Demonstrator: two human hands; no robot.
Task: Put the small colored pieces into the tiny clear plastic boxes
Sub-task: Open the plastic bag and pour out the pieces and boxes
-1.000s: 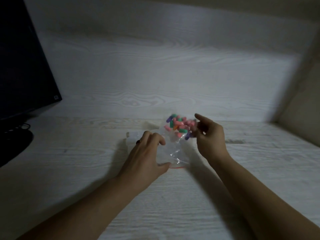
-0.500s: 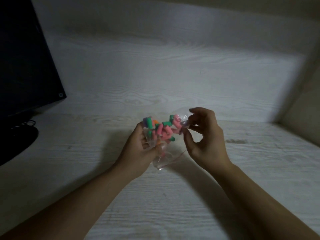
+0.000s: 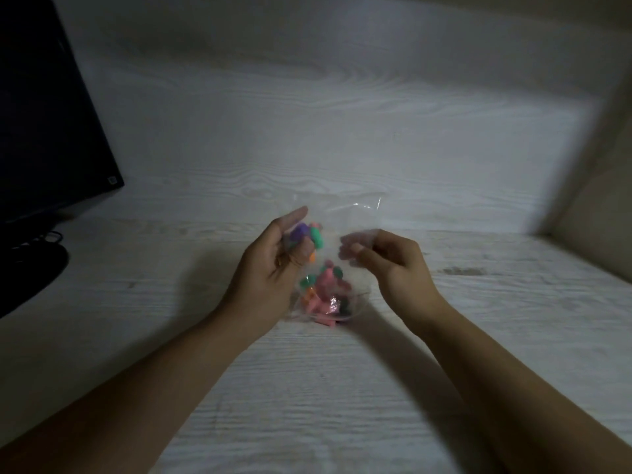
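Both the left hand (image 3: 273, 268) and right hand (image 3: 393, 265) pinch a clear bag (image 3: 337, 241) of small colored pieces (image 3: 323, 292) with curled fingers above the table (image 3: 342, 388); the slack plastic could tip, spilling pieces.

We're at a desk in what looks like a home or small office corner. A pale whitewashed wood-grain desktop (image 3: 307, 388) runs back into a matching wood-grain back panel (image 3: 307, 131), with a plain beige side wall (image 3: 602, 206) closing it in on the right, like a built-in nook. On the left stands a dark monitor (image 3: 44, 124), its screen off, with a black base and cables (image 3: 30, 254) beneath it. The light is dim.
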